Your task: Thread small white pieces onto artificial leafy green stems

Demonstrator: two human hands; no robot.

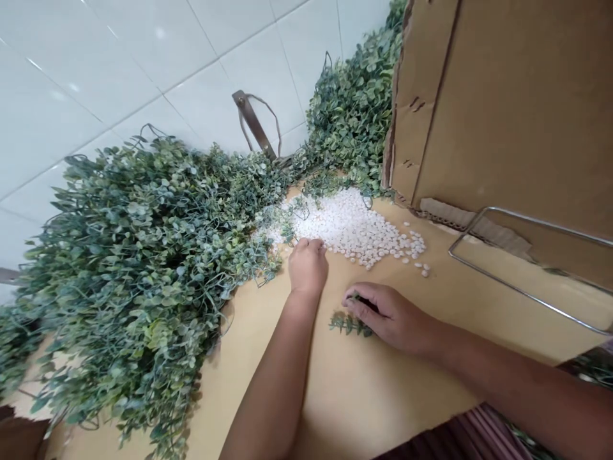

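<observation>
My left hand (308, 267) is at the near left edge of a heap of small white pieces, like plastic beads (342, 220). Its fingers are curled down and closed, and whatever they pinch is hidden. Lower and to the right, my right hand (383, 313) is closed, thumb against fingers, on a small green leafy sprig (348, 323) that looks artificial. Leaves of the sprig hang below the fingers, just above or on the tan surface (345, 390). A large pile of leafy green sprigs (158, 255) lies left of my left hand.
More greenery (357, 105) stands at the back beside a big cardboard box (517, 115). A bent metal wire frame (522, 291) juts out at the right. A brown strap-like piece (256, 124) leans against the white tiled wall (191, 45). Loose beads are scattered right of the heap.
</observation>
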